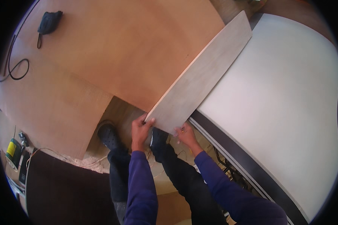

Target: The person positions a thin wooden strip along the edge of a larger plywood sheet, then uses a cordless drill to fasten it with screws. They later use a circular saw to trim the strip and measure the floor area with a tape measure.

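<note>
Nearest, two purple sleeves reach forward over dark trousers, with a dark brown panel [64, 191] low on the left. The left hand [139, 131] pinches the near left corner of a long pale board [202, 71], its thumb on the upper face. The right hand [187, 137] has its fingers bent at the board's near right corner; whether they grip the edge I cannot tell. A black clog [108, 135] shows on the floor left of the left hand. Farther left stand a green and yellow can [12, 152] and small dark items.

From the hands the board slants away to the far right, between a large brown sheet [135, 45] on its left and a white panel [278, 93] with a dark border on its right. A smaller brown sheet [52, 108] lies at the left, nearer than the large one. At the far left are a looped black cable [27, 67] and, on the large sheet, a dark pouch [49, 22] with a strap.
</note>
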Demonstrator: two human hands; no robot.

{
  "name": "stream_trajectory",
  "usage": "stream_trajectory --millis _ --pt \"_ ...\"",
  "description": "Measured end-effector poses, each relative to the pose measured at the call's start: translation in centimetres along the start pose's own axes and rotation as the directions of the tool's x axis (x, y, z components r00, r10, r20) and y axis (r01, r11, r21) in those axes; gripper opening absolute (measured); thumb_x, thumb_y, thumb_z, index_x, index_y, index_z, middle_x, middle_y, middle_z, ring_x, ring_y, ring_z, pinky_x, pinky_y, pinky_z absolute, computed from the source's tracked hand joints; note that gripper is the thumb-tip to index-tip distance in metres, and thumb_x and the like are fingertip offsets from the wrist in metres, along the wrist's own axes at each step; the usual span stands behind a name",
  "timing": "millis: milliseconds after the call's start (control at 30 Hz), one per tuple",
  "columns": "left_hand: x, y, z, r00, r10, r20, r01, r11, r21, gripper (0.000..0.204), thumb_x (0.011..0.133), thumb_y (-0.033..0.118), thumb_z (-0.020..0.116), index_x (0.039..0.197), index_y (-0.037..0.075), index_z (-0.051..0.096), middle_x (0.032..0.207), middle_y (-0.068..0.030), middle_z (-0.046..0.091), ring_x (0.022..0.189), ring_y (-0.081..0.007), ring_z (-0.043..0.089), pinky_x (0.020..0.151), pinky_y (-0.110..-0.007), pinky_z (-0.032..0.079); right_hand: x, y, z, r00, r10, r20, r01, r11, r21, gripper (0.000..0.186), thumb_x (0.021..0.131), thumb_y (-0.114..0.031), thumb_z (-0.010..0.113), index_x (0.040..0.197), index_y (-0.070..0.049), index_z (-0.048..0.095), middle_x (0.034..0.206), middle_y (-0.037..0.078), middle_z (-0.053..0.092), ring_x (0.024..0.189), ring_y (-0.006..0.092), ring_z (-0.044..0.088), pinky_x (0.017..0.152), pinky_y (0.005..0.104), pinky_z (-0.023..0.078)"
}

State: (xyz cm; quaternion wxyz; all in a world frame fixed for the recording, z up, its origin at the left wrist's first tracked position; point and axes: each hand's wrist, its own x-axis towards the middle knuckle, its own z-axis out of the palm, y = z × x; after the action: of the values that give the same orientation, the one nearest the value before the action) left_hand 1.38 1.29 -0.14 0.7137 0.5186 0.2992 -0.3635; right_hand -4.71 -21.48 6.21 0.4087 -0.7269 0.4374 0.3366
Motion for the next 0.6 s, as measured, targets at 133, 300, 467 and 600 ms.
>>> stream_trajectory --millis 133,300,467,600 --pt "0.0 -0.3 0.0 1.0 0.0 0.002 0.0 1.0 -0.019 0.037 0.092 0.016 0.078 0.121 -0.005 0.072 0.102 -0.0052 0.072 0.089 -0.0135 0.065 0.08 -0.031 0.054 0.1 0.0 -0.3 0.997 0.064 0.031 -0.062 0.997 -0.045 0.02 0.098 -0.01 0.069 0.099 0.004 0.055 0.09 0.015 0.068 0.071 0.0217 0.075 0.04 0.0322 0.053" --pt "-0.1 -0.2 0.2 0.999 -0.04 0.0 0.04 0.995 -0.095 0.034 0.092 0.014 0.076 0.118 -0.006 0.073 0.1 -0.0037 0.072 0.089 -0.0118 0.061 0.081 -0.03 0.05 0.2 -0.4 -0.3 0.999 0.051 0.015 -0.049 0.996 -0.079 0.023 0.097 -0.011 0.071 0.094 0.003 0.053 0.088 0.016 0.069 0.074 0.0223 0.076 0.039 0.0326 0.052" --pt "-0.3 -0.3 0.2 0.999 -0.033 -0.024 0.031 0.997 -0.076 0.034 0.092 0.016 0.078 0.117 -0.005 0.074 0.098 -0.0029 0.072 0.088 -0.0117 0.061 0.08 -0.03 0.05 0.0 -0.7 -0.2 0.997 0.074 0.006 -0.073 0.988 -0.134 0.023 0.097 -0.01 0.071 0.094 0.003 0.053 0.088 0.015 0.069 0.077 0.0224 0.077 0.038 0.0331 0.051" --pt "-0.2 -1.3 0.6 0.999 -0.021 -0.027 0.018 0.996 -0.092 0.036 0.093 0.017 0.078 0.122 -0.004 0.073 0.101 -0.0038 0.073 0.087 -0.0122 0.064 0.076 -0.03 0.054 0.1 -0.6 -0.5 0.999 0.05 0.021 -0.048 0.995 -0.083 0.024 0.096 -0.012 0.072 0.1 0.004 0.055 0.089 0.016 0.072 0.072 0.0218 0.076 0.04 0.0339 0.053"
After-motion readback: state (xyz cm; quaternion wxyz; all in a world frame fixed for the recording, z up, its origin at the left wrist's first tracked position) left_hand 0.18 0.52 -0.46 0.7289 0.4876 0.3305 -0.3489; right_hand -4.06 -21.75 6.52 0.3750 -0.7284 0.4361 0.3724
